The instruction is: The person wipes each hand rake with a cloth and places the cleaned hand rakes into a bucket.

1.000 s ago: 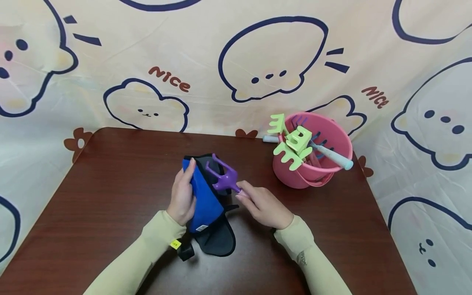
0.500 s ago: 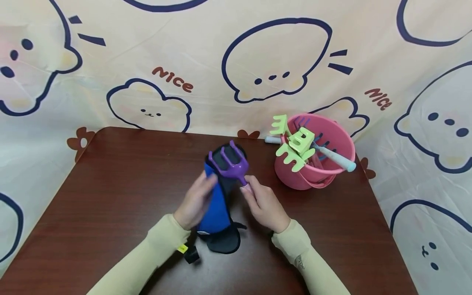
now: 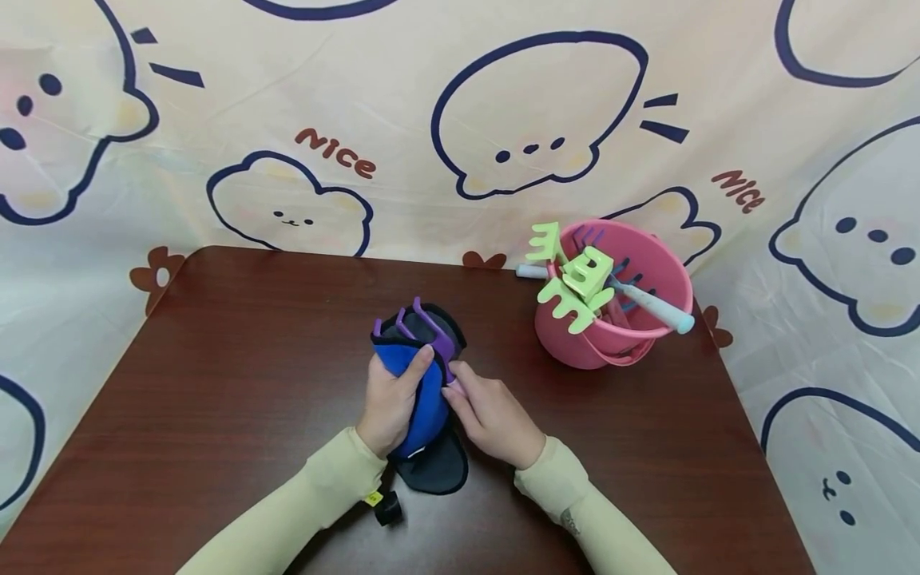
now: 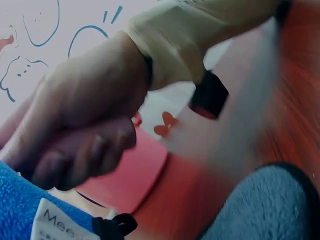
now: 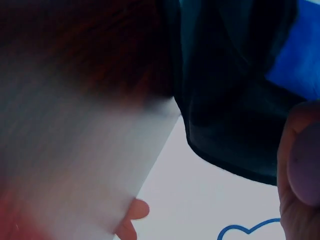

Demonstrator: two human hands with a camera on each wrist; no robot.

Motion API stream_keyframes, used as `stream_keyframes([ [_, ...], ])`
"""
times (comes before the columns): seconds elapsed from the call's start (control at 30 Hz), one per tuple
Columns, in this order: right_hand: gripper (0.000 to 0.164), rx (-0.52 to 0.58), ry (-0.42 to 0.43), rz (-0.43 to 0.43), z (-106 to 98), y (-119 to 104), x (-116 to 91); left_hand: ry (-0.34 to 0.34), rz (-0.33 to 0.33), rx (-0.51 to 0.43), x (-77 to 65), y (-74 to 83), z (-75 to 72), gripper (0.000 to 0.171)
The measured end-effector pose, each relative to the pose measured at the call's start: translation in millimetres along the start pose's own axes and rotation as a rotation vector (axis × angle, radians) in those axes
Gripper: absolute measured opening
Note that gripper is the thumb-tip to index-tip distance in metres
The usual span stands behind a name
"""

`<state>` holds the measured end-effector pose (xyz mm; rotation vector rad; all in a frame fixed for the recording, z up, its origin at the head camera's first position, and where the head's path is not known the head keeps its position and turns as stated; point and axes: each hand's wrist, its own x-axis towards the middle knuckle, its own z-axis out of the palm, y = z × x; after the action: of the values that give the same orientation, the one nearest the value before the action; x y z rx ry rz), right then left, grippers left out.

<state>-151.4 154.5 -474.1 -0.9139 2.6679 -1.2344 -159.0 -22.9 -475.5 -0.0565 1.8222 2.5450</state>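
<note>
A blue and black fabric pouch [image 3: 420,399] lies on the brown table [image 3: 237,375] in the head view. My left hand [image 3: 391,399] grips its blue side near the top. My right hand [image 3: 489,419] holds the pink handle of a purple toy rake [image 3: 431,327]. The rake's prongs stick up out of the pouch's mouth and its handle runs down into the pouch. The left wrist view shows the blue fabric [image 4: 30,210] with a white label. In the right wrist view the dark pouch fabric [image 5: 230,85] fills the top, and the rake's pale handle end [image 5: 306,170] sits in my fingers.
A pink bucket [image 3: 611,295] stands at the back right of the table. It holds green toy rakes [image 3: 575,287] and a tool with a pale blue handle [image 3: 657,307]. A patterned cloth hangs behind the table. A small black strap end [image 3: 388,507] lies by my left sleeve.
My right hand has turned the purple rake and pushed it down into the pouch. My left hand has shifted up and closed round the blue fabric near the mouth.
</note>
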Motion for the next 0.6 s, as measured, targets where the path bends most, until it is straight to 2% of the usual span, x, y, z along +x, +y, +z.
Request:
stream_keyframes([
  [0.17, 0.019, 0.013, -0.021, -0.009, 2.1, -0.8, 0.2, 0.083, -0.026, -0.026, 0.3, 8.4, -0.4, 0.039],
  [0.33, 0.019, 0.033, -0.038, -0.013, 0.3, 0.1, 0.1, 0.091, -0.065, -0.053, 0.4, 17.7, -5.0, 0.03],
  [0.47, 0.02, 0.042, -0.045, -0.034, -2.5, 1.8, 0.3, 0.036, -0.085, -0.124, 1.0, 23.9, -9.6, 0.024],
  [0.6, 0.019, 0.033, -0.054, -0.037, -5.4, 3.8, 0.8, -0.076, -0.131, -0.212, 2.9, 32.2, -16.7, 0.027],
])
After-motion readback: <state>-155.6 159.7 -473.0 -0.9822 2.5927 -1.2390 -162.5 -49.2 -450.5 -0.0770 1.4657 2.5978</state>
